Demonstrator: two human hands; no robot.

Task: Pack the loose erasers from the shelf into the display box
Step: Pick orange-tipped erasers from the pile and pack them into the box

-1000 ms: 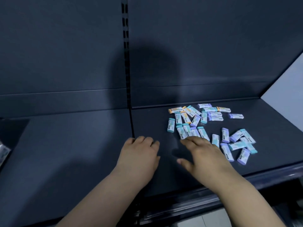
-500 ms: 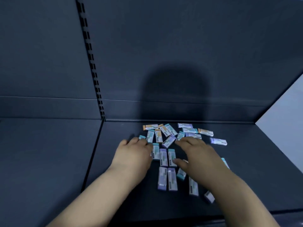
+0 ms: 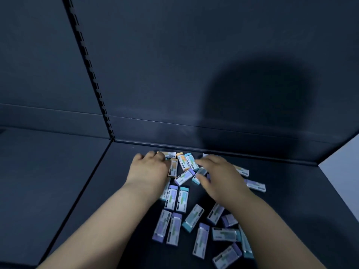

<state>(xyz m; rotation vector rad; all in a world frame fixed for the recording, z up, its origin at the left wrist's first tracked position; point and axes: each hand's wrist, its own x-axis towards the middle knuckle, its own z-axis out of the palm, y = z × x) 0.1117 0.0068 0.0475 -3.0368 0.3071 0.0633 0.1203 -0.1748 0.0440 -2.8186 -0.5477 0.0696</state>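
**A:** Where are the erasers point(image 3: 182, 199)?

**B:** They lie loose on the dark shelf point(image 3: 116, 191), in a pile that runs from the back edge toward the front. They are small sleeved blocks with teal, purple or orange ends, and they point every which way. Some touch and a few overlap.

**A:** And the left grip point(image 3: 149, 169)?

**B:** It sits palm down on the far left of the pile. The fingers bend over the erasers nearest the back, just beside an orange eraser point(image 3: 172, 167). The fingertips are hidden, so I cannot tell whether it holds one or only rests there.

**A:** The right grip point(image 3: 221, 177)?

**B:** It is released. The fingers stretch out flat over the erasers on the far right of the pile. The thumb touches the side of a blurred teal eraser point(image 3: 199, 174), with the forefinger above it. A purple-ended eraser point(image 3: 184, 176) lies tilted between the two hands.

**A:** What lies nearer the front?

**B:** More erasers between and beneath the forearms. Two purple ones point(image 3: 167, 228) sit side by side.

**A:** And around the shelf?

**B:** A dark back panel point(image 3: 194, 55) rises behind it and carries a big round shadow point(image 3: 258, 105). A slotted upright point(image 3: 91, 74) runs down to the shelf's back left corner. Another shelf point(image 3: 38, 171) adjoins on the left, and a pale wall point(image 3: 345, 162) shows at the right.
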